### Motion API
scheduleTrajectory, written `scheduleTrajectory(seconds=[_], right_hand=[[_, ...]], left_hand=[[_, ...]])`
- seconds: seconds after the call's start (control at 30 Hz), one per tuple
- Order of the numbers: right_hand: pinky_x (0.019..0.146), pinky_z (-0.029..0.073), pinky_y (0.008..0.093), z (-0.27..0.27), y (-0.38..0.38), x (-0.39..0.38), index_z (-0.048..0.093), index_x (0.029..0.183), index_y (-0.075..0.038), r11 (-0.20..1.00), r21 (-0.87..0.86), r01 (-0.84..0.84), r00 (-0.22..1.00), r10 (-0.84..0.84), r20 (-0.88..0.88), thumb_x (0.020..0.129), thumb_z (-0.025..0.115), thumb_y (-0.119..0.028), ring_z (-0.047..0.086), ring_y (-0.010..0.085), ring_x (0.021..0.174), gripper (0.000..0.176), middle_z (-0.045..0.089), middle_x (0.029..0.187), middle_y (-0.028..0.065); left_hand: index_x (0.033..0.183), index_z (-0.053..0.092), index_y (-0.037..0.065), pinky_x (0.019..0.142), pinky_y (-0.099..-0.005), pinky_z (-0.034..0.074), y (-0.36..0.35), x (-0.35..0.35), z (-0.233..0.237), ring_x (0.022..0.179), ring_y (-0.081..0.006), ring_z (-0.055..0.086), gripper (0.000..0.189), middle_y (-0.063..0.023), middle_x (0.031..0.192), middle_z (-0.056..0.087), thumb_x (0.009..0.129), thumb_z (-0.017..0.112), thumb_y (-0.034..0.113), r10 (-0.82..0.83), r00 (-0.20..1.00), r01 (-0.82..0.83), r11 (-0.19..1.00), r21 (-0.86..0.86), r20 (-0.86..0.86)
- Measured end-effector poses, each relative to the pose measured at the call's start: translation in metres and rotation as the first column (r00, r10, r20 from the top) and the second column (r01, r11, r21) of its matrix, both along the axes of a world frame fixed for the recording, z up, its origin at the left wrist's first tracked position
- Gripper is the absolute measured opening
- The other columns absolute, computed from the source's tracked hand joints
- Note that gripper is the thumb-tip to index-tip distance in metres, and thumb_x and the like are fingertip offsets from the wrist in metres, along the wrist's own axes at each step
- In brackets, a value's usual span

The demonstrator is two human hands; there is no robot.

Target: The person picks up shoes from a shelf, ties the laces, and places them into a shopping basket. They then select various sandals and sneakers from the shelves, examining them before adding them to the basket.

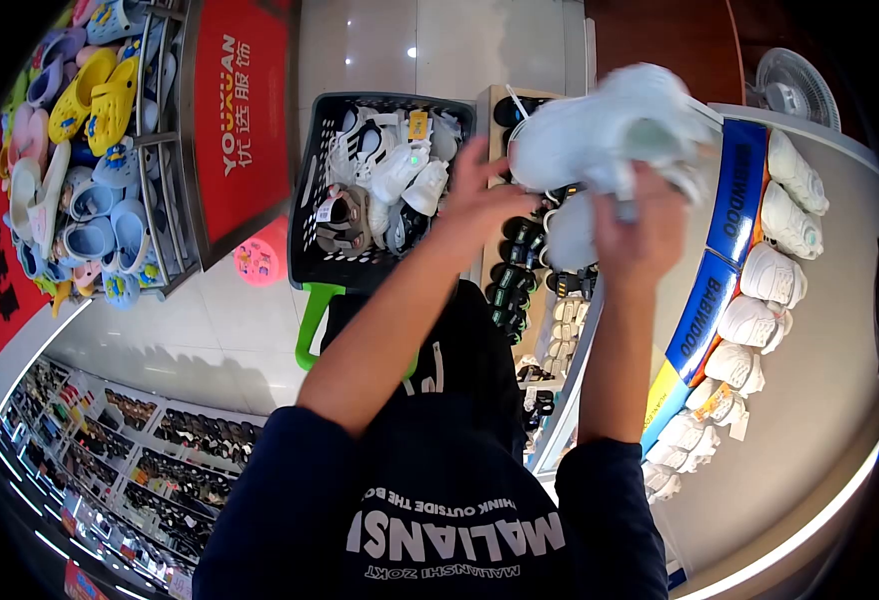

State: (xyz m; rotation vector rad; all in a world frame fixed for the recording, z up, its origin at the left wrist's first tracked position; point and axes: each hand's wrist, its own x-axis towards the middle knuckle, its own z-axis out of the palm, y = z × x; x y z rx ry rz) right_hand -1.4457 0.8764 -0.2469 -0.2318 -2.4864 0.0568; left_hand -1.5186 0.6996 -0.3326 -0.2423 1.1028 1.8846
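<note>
**White shoe held up between a basket and a wall of sneakers**

The fingers [660,195] of the right hand [640,235] are closed around the underside of a white shoe [610,125]. They clamp it from below, so the palm takes its weight. The shoe is blurred, and its details cannot be made out. The left hand [475,205] is spread wide, its fingers [490,160] splayed at the shoe's near end and gripping nothing. It seems to steady the shoe rather than carry it. A second white shoe [568,235] hangs just under the first, between the two wrists. Whether it is tied to the first or pinched by a finger cannot be told.

Both arms are raised, so the shoe is up in front of the camera, between the basket and the shelf.

Just left of the left hand stands a black basket [310,190] piled with more pale shoes, near enough for that arm to reach. To the right a curved shelf [840,330] carries a row of white sneakers [775,275] behind blue strips [738,190]. Far left, a rack [175,180] holds coloured clogs [90,100] beside a red sign [245,100]. A fan [795,85] sits at the upper right above the pale floor [210,330].
</note>
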Motion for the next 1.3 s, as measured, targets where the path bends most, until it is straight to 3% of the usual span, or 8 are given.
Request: scheduleTrajectory(seconds=[0.3,0.53,0.67,0.9,1.0,1.07,1.23,1.3], right_hand=[[0.061,0.05,0.0268,-0.035,-0.148,-0.046,0.07,0.096,-0.01,0.823,-0.363,-0.437,0.867,0.493,0.074,0.058,0.08,-0.012,0.057,0.0178,0.07,0.039,0.072,0.106,-0.0002],[0.078,0.059,0.0346,-0.138,-0.209,-0.039,0.068,0.115,-0.006,0.766,-0.632,-0.117,0.878,0.377,0.294,0.067,0.088,-0.027,0.069,0.0281,0.092,0.055,0.07,0.116,0.0102],[0.082,0.059,0.0368,-0.17,-0.218,-0.044,0.068,0.117,-0.005,0.755,-0.655,-0.007,0.881,0.315,0.353,0.067,0.093,-0.038,0.069,0.0299,0.099,0.065,0.067,0.115,0.0122],[0.073,0.057,0.0329,-0.228,-0.18,-0.12,0.071,0.114,-0.001,0.678,-0.733,0.054,0.901,0.282,0.328,0.072,0.094,-0.03,0.071,0.0255,0.089,0.057,0.07,0.1,0.0122],[0.091,0.053,0.0412,-0.269,-0.168,-0.145,0.068,0.119,0.002,0.706,-0.704,0.079,0.892,0.266,0.366,0.083,0.083,-0.036,0.068,0.0322,0.106,0.054,0.071,0.114,0.0185],[0.115,0.037,0.0482,-0.318,-0.158,-0.138,0.061,0.134,0.001,0.783,-0.619,0.058,0.859,0.277,0.431,0.091,0.074,-0.035,0.046,0.0432,0.139,0.058,0.05,0.149,0.0279],[0.122,0.021,0.0548,-0.332,-0.178,-0.095,0.051,0.143,0.002,0.822,-0.559,0.108,0.84,0.225,0.494,0.091,0.073,-0.035,0.02,0.0533,0.15,0.067,0.026,0.16,0.036],[0.121,0.026,0.0535,-0.306,-0.191,-0.079,0.053,0.141,0.003,0.819,-0.564,0.104,0.885,0.182,0.428,0.091,0.072,-0.036,0.03,0.0536,0.146,0.066,0.033,0.157,0.0352]], left_hand=[[0.147,0.04,0.003,0.099,-0.0367,0.054,-0.19,-0.006,-0.028,0.12,-0.0213,0.06,0.084,-0.012,0.139,0.054,0.076,0.085,-0.002,-0.123,0.989,0.101,0.969,-0.225,-0.086],[0.142,0.045,-0.002,0.097,-0.0366,0.054,-0.237,0.013,-0.088,0.113,-0.0191,0.065,0.075,-0.0107,0.126,0.064,0.079,0.086,0.003,-0.17,0.968,0.219,0.932,-0.289,0.187],[0.141,0.044,0.001,0.065,-0.0259,0.055,-0.252,0.025,-0.122,0.092,-0.0125,0.067,0.07,-0.0083,0.115,0.068,0.085,0.083,0.013,-0.115,0.986,0.148,0.932,-0.33,0.117],[0.148,0.042,0.005,0.055,-0.0233,0.047,-0.231,-0.049,-0.17,0.084,-0.008,0.064,0.074,-0.0071,0.11,0.069,0.088,0.081,0.025,-0.108,0.994,0.1,0.961,-0.258,-0.018],[0.151,0.038,-0.003,0.055,-0.0246,0.048,-0.213,-0.094,-0.193,0.08,-0.0093,0.063,0.081,-0.0093,0.107,0.068,0.091,0.078,0.034,-0.345,0.933,0.356,0.84,-0.408,0.104],[0.151,0.034,-0.009,0.064,-0.0296,0.053,-0.202,-0.096,-0.255,0.087,-0.0165,0.066,0.088,-0.015,0.11,0.068,0.091,0.075,0.04,-0.495,0.868,0.361,0.68,-0.639,-0.036],[0.153,0.031,-0.01,0.114,-0.0454,0.039,-0.203,-0.084,-0.276,0.136,-0.0517,0.046,0.097,-0.0405,0.142,0.048,0.089,0.071,0.05,-0.629,0.652,0.116,0.635,-0.764,-0.424],[0.152,0.037,-0.008,0.103,-0.0418,0.048,-0.212,-0.069,-0.247,0.124,-0.0367,0.061,0.085,-0.0304,0.133,0.06,0.091,0.073,0.038,-0.556,0.721,0.091,0.668,-0.739,-0.414]])
